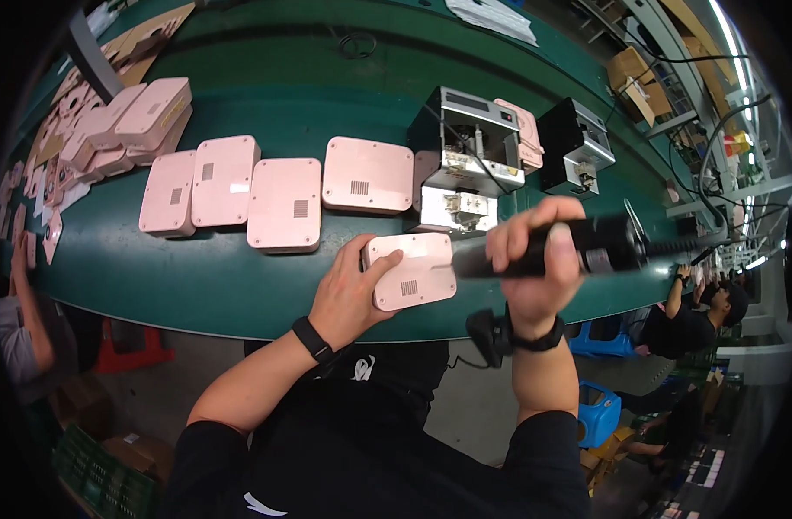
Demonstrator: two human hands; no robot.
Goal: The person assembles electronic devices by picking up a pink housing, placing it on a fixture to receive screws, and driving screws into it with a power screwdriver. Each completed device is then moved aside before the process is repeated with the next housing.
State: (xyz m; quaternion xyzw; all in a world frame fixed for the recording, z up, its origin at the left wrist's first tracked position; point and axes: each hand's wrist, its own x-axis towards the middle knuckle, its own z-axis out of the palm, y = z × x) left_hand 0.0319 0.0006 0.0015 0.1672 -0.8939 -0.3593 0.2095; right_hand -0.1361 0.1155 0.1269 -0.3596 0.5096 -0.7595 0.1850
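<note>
My left hand (pixel 344 290) grips a pale pink plastic case (pixel 422 275) at its left side, thumb on top. The case lies near the table's front edge, with a small vent grid and screw holes facing up. In my right hand (pixel 541 268) is a black electric screwdriver (pixel 605 246), fingers wrapped round its body. It lies nearly level, its blurred front end pointing left at the right edge of the case; whether the tip touches cannot be made out. Just beyond stands a black and silver machine (pixel 478 143) with an open front, like a screw feeder.
Several similar pink cases (pixel 283 203) lie to the left on the green table (pixel 327 290), with more stacked at far left. A second black and silver machine (pixel 577 143) stands at right. A cable trails right from the screwdriver. Other people sit at both sides near stools (pixel 599 413).
</note>
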